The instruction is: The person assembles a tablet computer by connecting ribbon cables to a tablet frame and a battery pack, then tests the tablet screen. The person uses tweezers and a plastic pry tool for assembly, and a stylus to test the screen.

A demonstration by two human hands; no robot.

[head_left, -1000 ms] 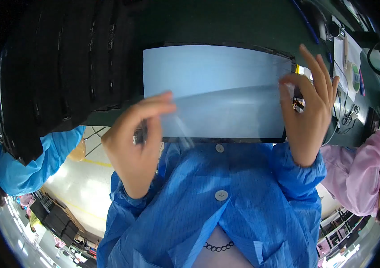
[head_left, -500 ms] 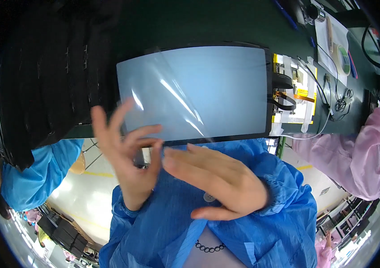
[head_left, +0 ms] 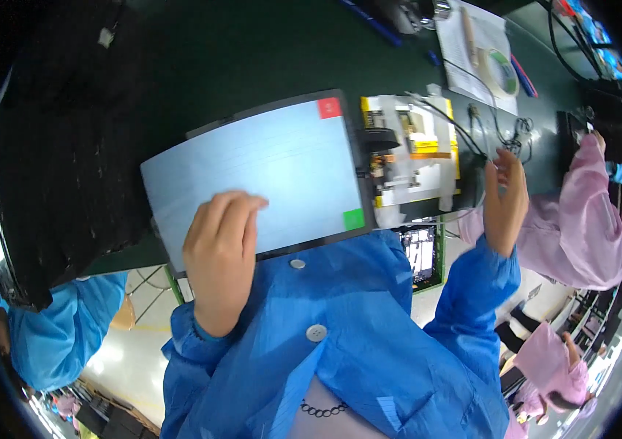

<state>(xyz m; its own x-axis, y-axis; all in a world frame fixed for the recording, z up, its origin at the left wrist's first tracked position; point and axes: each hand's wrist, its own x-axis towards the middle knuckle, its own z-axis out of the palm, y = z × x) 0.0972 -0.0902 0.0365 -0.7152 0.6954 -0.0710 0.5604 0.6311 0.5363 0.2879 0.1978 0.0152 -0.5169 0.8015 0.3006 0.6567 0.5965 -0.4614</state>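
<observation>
A flat display panel (head_left: 289, 168) with a dark frame lies tilted in front of me, its screen lit pale blue. A red square (head_left: 329, 108) and a green square (head_left: 354, 219) show along its right side. My left hand (head_left: 221, 252) is over the panel's lower left part, fingers bent and pressed together; whether they hold anything is hidden. Off to the right, my right hand (head_left: 506, 203) is raised beside thin cables (head_left: 521, 135), with thumb and fingers closed together. What lies between those fingertips is too small to make out.
A white and yellow board with circuitry (head_left: 417, 154) adjoins the panel's right edge. Paper (head_left: 461, 55), a tape roll (head_left: 501, 73) and pens lie at the far right. Black stacked material (head_left: 55, 175) fills the left. People in pink (head_left: 585, 219) and blue (head_left: 69, 329) sit on either side.
My right hand has moved from the panel's near edge out to the cables. A clear film seen over the panel earlier no longer stands out. Red and green squares have appeared on the screen.
</observation>
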